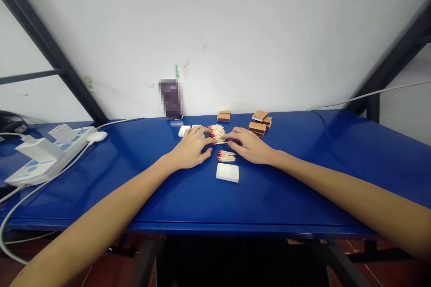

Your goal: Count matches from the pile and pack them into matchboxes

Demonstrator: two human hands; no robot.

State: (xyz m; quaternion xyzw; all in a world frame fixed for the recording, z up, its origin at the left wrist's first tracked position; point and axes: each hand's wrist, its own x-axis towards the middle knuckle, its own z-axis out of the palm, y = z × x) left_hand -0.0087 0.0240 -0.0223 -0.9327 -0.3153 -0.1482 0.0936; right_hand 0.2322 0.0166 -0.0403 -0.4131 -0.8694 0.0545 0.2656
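Observation:
A heap of red-tipped matches lies on the blue table between my two hands. My left hand rests at the heap's left side, fingers spread, with the fingertips touching the matches. From the right, my right hand reaches to the heap with its index finger stretched out and its thumb apart below; no match shows in its grip. Nearer to me, a smaller row of matches lies with red heads to the left. Just below that row is a white matchbox tray; whether anything is inside cannot be made out.
More white trays sit behind my left hand. Matchboxes stand at the back, and several more matchboxes are piled at right. A phone, blurred out, leans on the wall. A power strip with cables occupies the left.

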